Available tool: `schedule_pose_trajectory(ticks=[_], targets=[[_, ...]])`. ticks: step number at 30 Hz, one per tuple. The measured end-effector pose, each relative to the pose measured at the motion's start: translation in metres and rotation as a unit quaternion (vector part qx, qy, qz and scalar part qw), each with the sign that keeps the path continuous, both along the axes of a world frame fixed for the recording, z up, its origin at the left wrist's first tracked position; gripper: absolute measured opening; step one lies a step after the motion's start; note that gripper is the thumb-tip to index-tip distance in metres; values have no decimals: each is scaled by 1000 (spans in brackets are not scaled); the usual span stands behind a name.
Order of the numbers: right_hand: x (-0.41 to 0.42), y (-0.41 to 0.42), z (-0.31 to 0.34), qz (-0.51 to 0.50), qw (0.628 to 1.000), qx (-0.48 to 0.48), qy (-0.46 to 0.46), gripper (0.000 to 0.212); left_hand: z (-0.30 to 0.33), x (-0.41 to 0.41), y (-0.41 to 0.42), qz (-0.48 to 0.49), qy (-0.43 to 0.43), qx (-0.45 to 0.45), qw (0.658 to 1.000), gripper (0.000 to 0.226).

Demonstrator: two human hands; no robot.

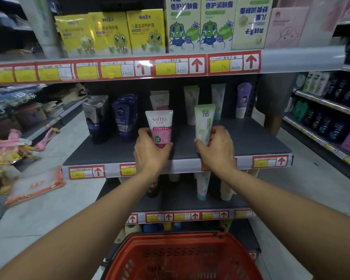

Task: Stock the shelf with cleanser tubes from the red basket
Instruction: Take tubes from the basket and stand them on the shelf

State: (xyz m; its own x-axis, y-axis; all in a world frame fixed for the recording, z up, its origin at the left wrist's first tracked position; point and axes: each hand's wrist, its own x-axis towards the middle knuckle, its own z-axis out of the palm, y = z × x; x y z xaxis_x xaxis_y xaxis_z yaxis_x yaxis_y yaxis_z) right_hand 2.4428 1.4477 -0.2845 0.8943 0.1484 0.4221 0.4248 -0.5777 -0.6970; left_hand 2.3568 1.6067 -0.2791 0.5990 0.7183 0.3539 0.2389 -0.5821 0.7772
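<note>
My left hand (150, 152) grips the lower end of a pink and white cleanser tube (160, 124), which stands upright near the front of the dark grey shelf (251, 142). My right hand (216, 150) holds a pale green tube (204, 120) upright on the same shelf, a little to the right. More tubes stand further back: dark blue ones (123, 118), a white and pink one (159, 100), white and green ones (191, 104) and a purple one (243, 100). The red basket (182, 257) sits below my arms at the bottom centre; I see no tubes inside it.
Yellow boxes (109, 33) and green frog boxes (198, 25) fill the shelf above. Red and yellow price labels (170, 66) line the shelf edges. Lower shelves hold more tubes (202, 184). Packaged goods (34, 184) lie at the left; bottles (331, 118) fill racks at the right.
</note>
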Motion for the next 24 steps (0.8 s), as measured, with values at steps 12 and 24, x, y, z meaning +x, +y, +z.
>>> schedule_pose_trajectory(ticks=[12, 24], targets=[[37, 19, 3, 4, 994, -103, 34, 44, 5, 28, 16, 24, 126, 2, 992, 60], [102, 60, 2, 6, 994, -102, 39, 51, 4, 93, 54, 50, 140, 4, 989, 69]])
